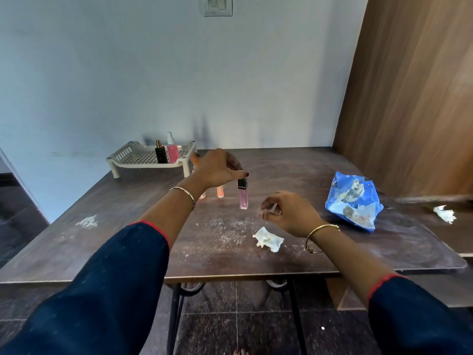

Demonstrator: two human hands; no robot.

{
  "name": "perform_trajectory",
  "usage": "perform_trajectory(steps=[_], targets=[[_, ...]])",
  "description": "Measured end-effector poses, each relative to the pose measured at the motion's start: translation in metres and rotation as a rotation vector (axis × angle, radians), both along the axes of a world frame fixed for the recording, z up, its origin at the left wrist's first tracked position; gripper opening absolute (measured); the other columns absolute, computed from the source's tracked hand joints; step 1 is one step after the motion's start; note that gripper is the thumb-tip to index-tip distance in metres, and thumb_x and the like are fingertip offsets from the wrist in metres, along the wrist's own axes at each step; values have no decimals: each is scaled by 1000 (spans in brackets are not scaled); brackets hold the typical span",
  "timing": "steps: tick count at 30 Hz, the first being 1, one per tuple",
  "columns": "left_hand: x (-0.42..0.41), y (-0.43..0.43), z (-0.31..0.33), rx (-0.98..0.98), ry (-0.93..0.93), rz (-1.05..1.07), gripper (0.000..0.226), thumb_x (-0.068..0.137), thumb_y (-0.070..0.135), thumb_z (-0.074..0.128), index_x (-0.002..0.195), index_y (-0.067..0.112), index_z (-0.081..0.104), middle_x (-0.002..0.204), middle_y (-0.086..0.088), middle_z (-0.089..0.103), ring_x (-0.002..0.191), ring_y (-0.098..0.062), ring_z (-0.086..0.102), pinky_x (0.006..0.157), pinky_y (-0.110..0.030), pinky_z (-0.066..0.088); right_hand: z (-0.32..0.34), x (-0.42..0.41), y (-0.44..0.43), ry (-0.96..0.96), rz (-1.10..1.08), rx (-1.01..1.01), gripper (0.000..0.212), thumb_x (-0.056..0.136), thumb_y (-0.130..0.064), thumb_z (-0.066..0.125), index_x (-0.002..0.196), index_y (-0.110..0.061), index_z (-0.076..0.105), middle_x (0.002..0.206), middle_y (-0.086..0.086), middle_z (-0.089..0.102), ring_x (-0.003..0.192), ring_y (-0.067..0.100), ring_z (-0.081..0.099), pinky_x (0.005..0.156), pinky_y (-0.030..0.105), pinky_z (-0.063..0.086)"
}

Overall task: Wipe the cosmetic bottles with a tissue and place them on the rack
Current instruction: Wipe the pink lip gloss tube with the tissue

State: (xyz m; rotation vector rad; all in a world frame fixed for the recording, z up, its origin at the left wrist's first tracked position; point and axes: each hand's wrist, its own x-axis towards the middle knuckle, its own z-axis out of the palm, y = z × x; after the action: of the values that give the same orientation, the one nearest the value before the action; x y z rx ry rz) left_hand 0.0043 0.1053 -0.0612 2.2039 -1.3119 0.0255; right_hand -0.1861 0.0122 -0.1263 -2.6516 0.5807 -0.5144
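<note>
While left hand (217,167) pinches pink tube (243,194), right hand (286,211) empty

Lighting: soft, even daylight, moderately bright; the wall (102,73) reads cool blue-grey. Shadows: faint, diffuse, cast on the wall behind the rack (151,157) and at 12 o'clock above the table (307,170). Glare: a mild sheen on the tabletop toward 9 o'clock. Blur: slight motion smear on the right hand (289,213); the wooden panel (409,98) at 2 o'clock is soft. Distortion: wide-angle stretching of sleeves at 7 and 5 o'clock, table edges bowed.
</note>
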Motion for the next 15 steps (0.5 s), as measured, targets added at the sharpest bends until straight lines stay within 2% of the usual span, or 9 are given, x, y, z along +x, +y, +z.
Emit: perform_trajectory(steps=[2,7,11,13,15], targets=[[-7,10,-3,-11,31,-17,41,54,70,62,69,33,72,67,23,66,87,-5,62,99,-54,34,-9,-10,10,1,2,1,23,79,-41,70,95,-24,69,89,-10,61,73,5,55,67,21,42],[-32,30,-10,-35,-29,-1,29,70,57,70,76,29,74,73,17,69,89,-5,58,97,-49,21,-28,-23,22,6,-35,25,37,72,-52,70,95,-24,69,93,-9,66,81,9,60,76,31,52],[-43,37,-13,-20,-42,13,29,69,58,70,77,30,73,72,21,66,90,-3,56,98,-48,20,-30,-24,31,47,-57,37,33,71,-45,74,95,-23,70,94,-8,70,82,9,63,74,25,51],[-47,39,-16,-12,-44,0,29,68,59,69,76,31,73,74,22,67,91,-3,56,99,-48,19,-31,-23,35,75,-71,-8,29,75,-43,71,99,-25,71,96,-9,70,84,9,64,71,22,48],[-50,40,-17,-12,-44,-15,30,68,59,70,75,30,72,74,21,67,92,-3,57,97,-46,19,-32,-22,39,102,-99,-89,25,80,-40,66,102,-28,71,101,-9,69,92,13,63,72,25,46]])
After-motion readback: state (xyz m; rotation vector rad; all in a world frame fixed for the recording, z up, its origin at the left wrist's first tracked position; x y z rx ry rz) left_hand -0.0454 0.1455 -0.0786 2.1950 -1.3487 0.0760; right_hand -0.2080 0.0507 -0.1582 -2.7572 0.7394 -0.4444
